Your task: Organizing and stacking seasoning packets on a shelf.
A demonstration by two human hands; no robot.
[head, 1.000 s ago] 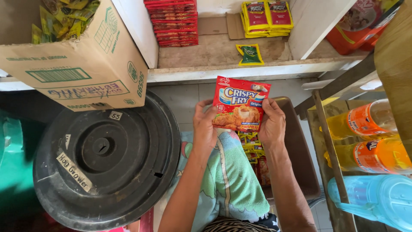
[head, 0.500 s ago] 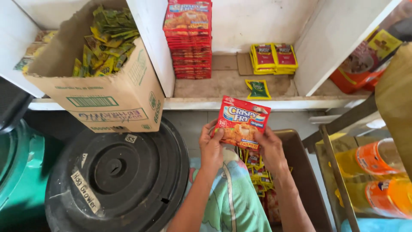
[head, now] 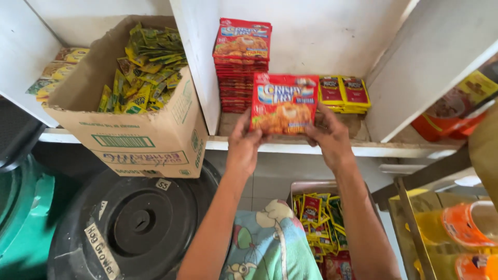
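Both my hands hold a flat red packet [head: 284,102] with a picture of fried food, upright, in front of a white shelf compartment. My left hand [head: 244,142] grips its lower left corner, my right hand [head: 327,136] its lower right corner. Just left of the packet, a tall stack of like red packets [head: 240,62] stands on the shelf board [head: 290,146]. A low pile of small red and yellow sachets [head: 344,93] lies behind my right hand.
An open cardboard box [head: 150,137] full of yellow-green sachets sits on the shelf at left. Below it is a black round lid [head: 129,223] and a green container [head: 21,218]. A tray of mixed sachets [head: 319,218] lies below; orange bottles [head: 461,228] stand in a rack at right.
My hands have lifted the red packet upward and forward, from above the tray to the shelf compartment. The view has tilted up toward the shelf.
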